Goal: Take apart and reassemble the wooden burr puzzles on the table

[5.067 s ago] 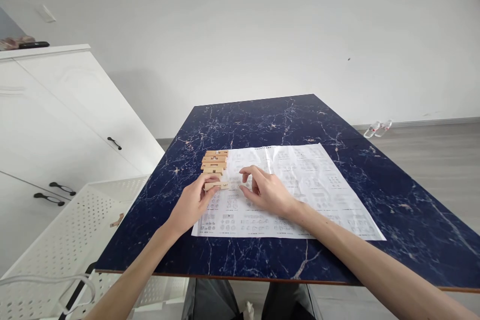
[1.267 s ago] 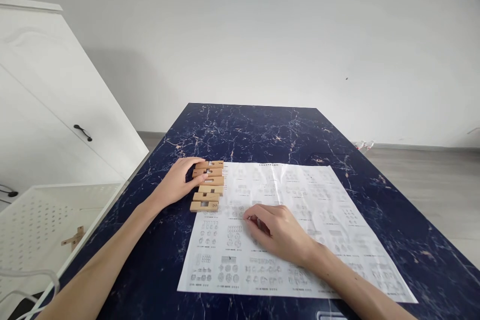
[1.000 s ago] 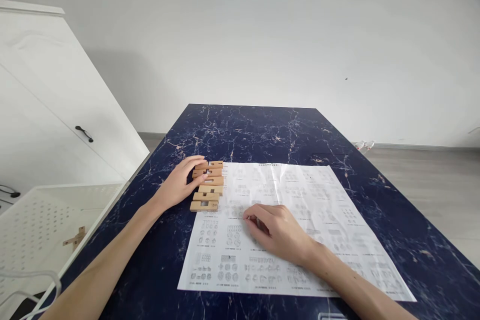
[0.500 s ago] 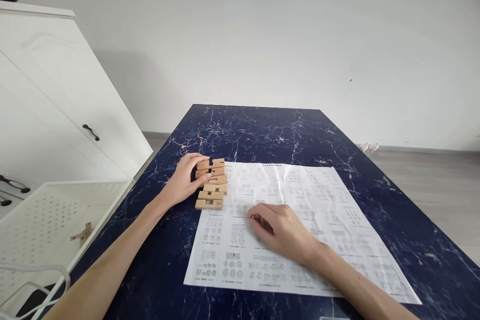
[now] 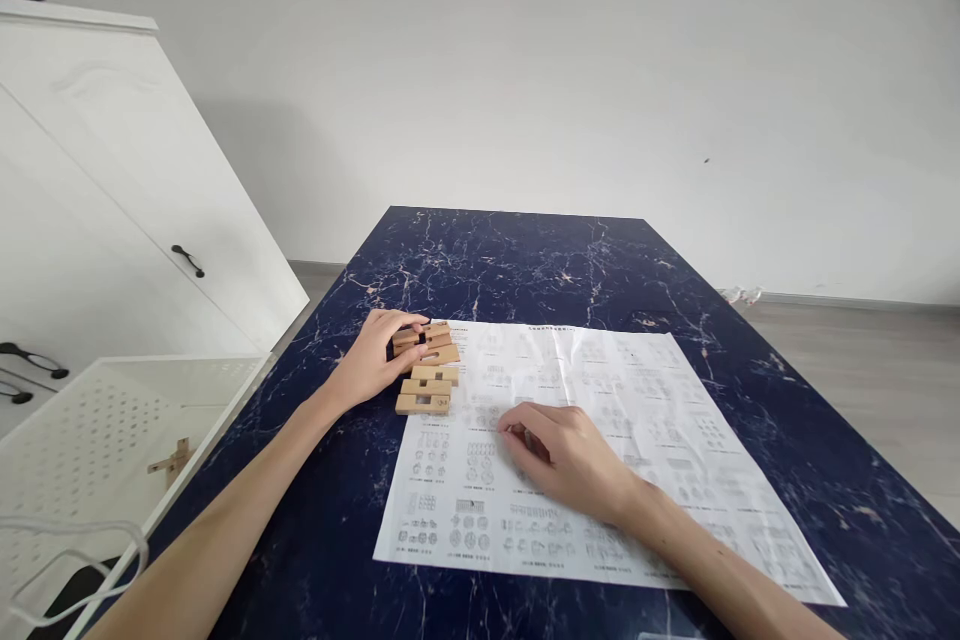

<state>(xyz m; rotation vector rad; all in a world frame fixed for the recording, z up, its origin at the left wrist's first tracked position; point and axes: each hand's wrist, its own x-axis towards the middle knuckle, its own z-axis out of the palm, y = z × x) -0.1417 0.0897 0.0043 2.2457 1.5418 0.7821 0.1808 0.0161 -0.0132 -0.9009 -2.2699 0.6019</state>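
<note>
Blocks [image 5: 435,375]: six slotted wooden ones in a short column left of the frame's centre, over the left edge of the sheet [image 5: 525,385]; the upper three darker and slightly tilted, the lower three paler, the nearest bearing a dark mark at its right end.
Left hand [image 5: 377,357]: at the blocks' left ends – fingers over the far side, thumb on the near side, holding the upper ones between; how firmly, I cannot tell.
Right hand [image 5: 566,460]: just below and right of the frame's centre, resting on the sheet, loosely curled and narrow, thumb and forefinger tips close together – near the blocks but apart from them.
Sheet: white, creased, printed with rows of small figures too fine to read; its lower right lies partly under the right forearm.
Table [image 5: 510,260]: dark blue with pale veins, filling the middle and bottom.
Bin [image 5: 67,455]: white, perforated, lower left, with a wooden cross [image 5: 172,461] inside and a white cable [image 5: 79,526] across it.
Cabinet [image 5: 127,140]: white, black-handled, left side.
Bottles [image 5: 742,295]: on the floor at right, partly hidden by the table's edge.
</note>
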